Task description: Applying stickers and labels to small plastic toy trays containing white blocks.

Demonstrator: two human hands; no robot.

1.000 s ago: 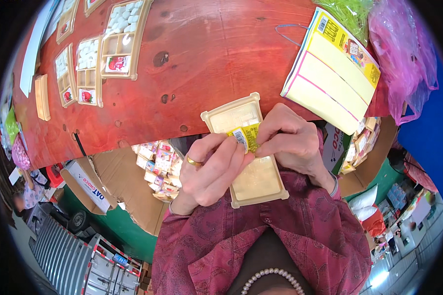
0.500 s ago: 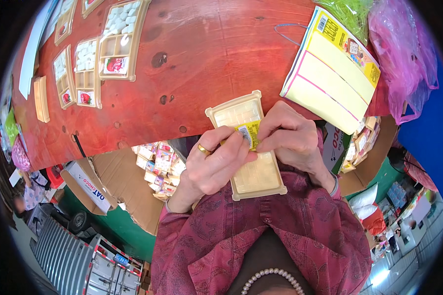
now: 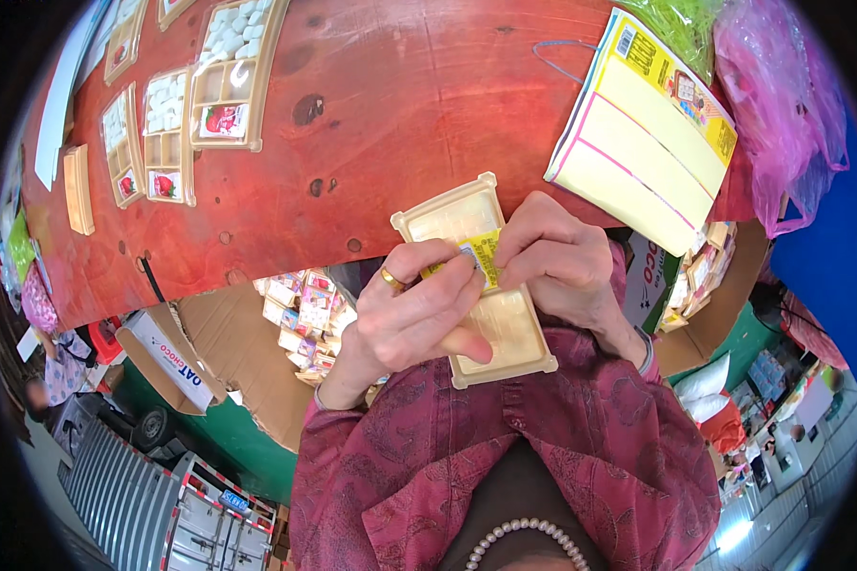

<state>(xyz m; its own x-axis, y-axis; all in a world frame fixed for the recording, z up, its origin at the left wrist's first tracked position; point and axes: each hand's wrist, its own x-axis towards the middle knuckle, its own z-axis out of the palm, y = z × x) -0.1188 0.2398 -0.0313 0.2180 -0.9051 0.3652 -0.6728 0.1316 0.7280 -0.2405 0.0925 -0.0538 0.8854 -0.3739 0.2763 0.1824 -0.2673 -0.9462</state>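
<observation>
A cream plastic box lies slantwise across the table's near edge, in front of my chest. Around its middle sits a yellow printed label with a barcode patch. My left hand, a gold ring on one finger, has its fingers curled on the label's left part, the thumb apart over the box. On the right end of the label, my right hand pinches with thumb and forefinger. The box's underside is hidden, as are parts of the label beneath my fingers.
Yellow label sheets lie at the right beside a pink plastic bag. Several compartment trays with white pieces stand at the far left. Below the table edge are cardboard boxes of small packs.
My left thumb has moved down and away from the label, lying over the lower half of the box. Both hands stay at the label; the box has shifted only slightly.
</observation>
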